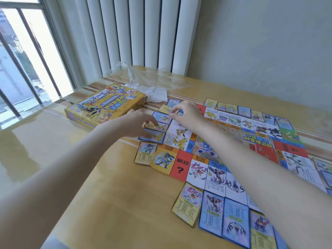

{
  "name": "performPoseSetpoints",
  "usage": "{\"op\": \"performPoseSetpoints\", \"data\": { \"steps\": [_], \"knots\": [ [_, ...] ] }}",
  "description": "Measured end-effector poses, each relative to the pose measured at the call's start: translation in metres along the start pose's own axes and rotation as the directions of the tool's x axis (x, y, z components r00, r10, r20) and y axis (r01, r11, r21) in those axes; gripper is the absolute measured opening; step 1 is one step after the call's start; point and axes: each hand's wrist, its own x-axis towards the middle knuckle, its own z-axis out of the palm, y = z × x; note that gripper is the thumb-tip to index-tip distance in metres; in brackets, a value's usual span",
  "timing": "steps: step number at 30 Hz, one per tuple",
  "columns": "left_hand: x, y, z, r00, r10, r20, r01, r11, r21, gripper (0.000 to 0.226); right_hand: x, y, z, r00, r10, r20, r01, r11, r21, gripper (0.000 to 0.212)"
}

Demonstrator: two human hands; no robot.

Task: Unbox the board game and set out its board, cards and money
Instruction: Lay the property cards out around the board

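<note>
In the head view, the board [224,151] lies unfolded on the worktop [107,186], cards ringing its edges. The left hand [138,123] presses a yellow card [152,126]; the right hand [185,112] pinches another at the far-left corner. Card-laying seems underway; next, matching remaining cards to squares.

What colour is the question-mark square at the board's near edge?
Red, with a black question mark, seen in the head view.

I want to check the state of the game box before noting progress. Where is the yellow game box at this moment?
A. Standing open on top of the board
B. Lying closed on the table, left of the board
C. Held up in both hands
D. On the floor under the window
B: the yellow game box lies flat and closed on the table, left of the board, with neither hand on it.
</note>
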Motion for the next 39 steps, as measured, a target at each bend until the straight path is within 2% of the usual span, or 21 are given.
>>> {"op": "performPoseSetpoints", "data": {
  "steps": [4,7,10,15,21,26,31,34,38,39],
  "knots": [
    [-0.002,0.001,-0.002,1.0,0.024,-0.017,-0.024,1.0,0.011,0.042,-0.008,-0.008,-0.009,0.997,-0.068,0.04,0.069,0.997,-0.03,0.022],
    [-0.009,0.006,-0.007,0.997,0.065,-0.047,-0.066,0.998,-0.021,0.033,-0.02,-0.017,-0.013,0.986,-0.121,0.116,0.128,0.99,-0.056,0.024],
    [-0.023,0.012,-0.003,0.999,0.038,0.012,-0.037,0.999,-0.031,0.03,-0.033,-0.024,-0.015,0.974,-0.157,0.161,0.177,0.977,-0.117,0.027],
    [-0.045,0.007,0.008,0.994,0.026,0.106,-0.025,1.0,-0.003,0.034,-0.061,-0.023,-0.02,0.961,-0.151,0.232,0.183,0.976,-0.121,0.032],
    [-0.053,0.0,0.006,0.991,0.08,0.108,-0.074,0.996,-0.058,0.036,-0.092,-0.023,-0.012,0.915,-0.109,0.389,0.172,0.976,-0.131,0.06],
    [-0.052,-0.001,0.005,0.991,0.097,0.095,-0.093,0.994,-0.051,0.038,-0.099,-0.019,-0.014,0.884,-0.112,0.454,0.169,0.982,-0.087,0.063],
    [-0.05,0.002,0.002,0.991,0.102,0.085,-0.103,0.995,0.007,0.039,-0.095,-0.019,-0.015,0.88,-0.098,0.465,0.161,0.982,-0.099,0.063],
    [-0.049,0.009,-0.001,0.991,0.135,0.012,-0.134,0.99,-0.037,0.031,-0.094,-0.021,-0.015,0.872,-0.089,0.481,0.16,0.981,-0.109,0.062],
    [-0.043,0.034,-0.008,0.981,0.184,-0.055,-0.188,0.979,-0.081,0.025,-0.098,-0.024,-0.033,0.924,-0.092,0.372,0.093,0.996,0.016,0.048],
    [-0.04,0.043,-0.008,0.977,0.201,-0.065,-0.207,0.974,-0.09,0.026,-0.099,-0.022,-0.041,0.938,-0.078,0.338,0.082,0.997,0.002,0.044]
  ]
}}
